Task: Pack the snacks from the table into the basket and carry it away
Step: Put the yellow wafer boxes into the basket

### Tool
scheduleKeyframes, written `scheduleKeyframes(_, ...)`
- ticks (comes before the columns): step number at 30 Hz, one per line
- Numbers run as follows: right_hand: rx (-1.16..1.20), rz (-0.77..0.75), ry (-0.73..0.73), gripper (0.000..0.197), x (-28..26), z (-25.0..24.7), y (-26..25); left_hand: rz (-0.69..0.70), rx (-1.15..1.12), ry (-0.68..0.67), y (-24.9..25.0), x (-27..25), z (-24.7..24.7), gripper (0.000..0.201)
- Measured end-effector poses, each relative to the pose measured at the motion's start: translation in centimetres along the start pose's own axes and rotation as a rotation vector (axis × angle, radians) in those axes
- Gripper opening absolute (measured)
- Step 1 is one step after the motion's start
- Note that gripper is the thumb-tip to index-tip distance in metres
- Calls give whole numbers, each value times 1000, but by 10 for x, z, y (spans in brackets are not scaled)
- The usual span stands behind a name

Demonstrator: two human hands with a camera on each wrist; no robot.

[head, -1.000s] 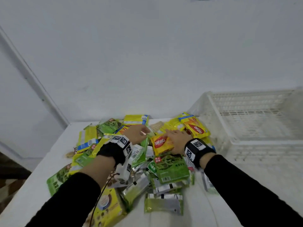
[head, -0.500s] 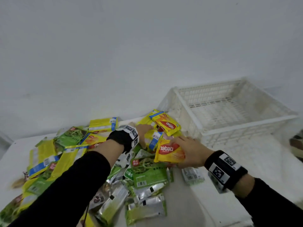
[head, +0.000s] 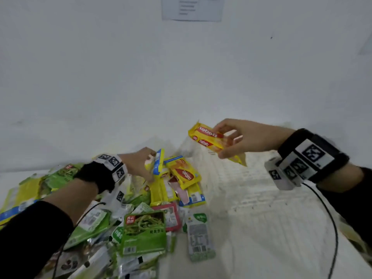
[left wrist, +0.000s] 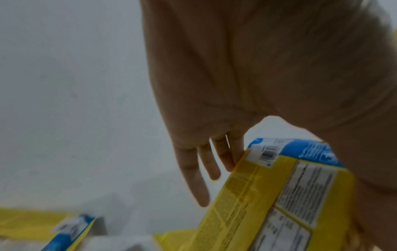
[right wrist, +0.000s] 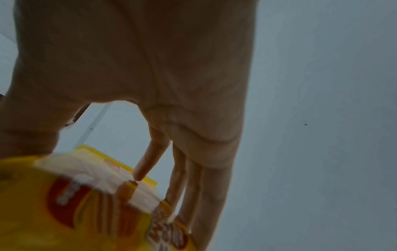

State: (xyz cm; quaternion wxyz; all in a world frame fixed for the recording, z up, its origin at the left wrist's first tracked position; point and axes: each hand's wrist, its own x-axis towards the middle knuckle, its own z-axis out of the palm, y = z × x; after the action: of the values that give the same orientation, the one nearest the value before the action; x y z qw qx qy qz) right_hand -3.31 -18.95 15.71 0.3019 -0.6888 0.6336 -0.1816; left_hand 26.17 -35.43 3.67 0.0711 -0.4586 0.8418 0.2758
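The white basket (head: 251, 190) sits at the right of the table (head: 211, 266), beside the heap of snacks (head: 141, 228). The right hand (head: 247, 137) — raised above the basket — pinches a yellow wafer packet (head: 207, 137). The left hand (head: 138, 164) grips a yellow-and-blue packet (head: 158, 163) at the heap's far edge.

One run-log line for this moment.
right hand: holds yellow wafer pack above basket | left hand: grips blue-edged yellow pack

Flat, dim, bluish light greets you; your head view smears the white basket (head: 251, 190) with motion blur, while both wrist views show dark, underexposed palms and soft-focus yellow wrappers (right wrist: 64, 212).
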Motion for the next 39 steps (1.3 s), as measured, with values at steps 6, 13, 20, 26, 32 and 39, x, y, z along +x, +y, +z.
scheduleKeyframes(6, -211, 88, -15, 63, 25, -88, 56, 224, -392, 318, 83, -16, -68, 110)
scheduleKeyframes(13, -419, 222, -63, 72, 47, -138, 135, 405, -522, 505, 226, 52, -88, 78)
scheduleKeyframes(20, -680, 464, -157, 79, 67, -137, 232, 177, -348, 331, 301, 161, -13, 79)
scheduleKeyframes(26, -896, 438, -237, 64, 101, -104, 313, 18, -436, 220, 298, 214, 47, 81)
scheduleKeyframes(32, -874, 348, -143, 73, 76, -72, 307, -75, -316, 89, 272, 238, 75, 74)
scheduleKeyframes(39, -595, 361, -141, 58, 88, -61, 330, -143, 204, 71, 251, 238, 99, 74)
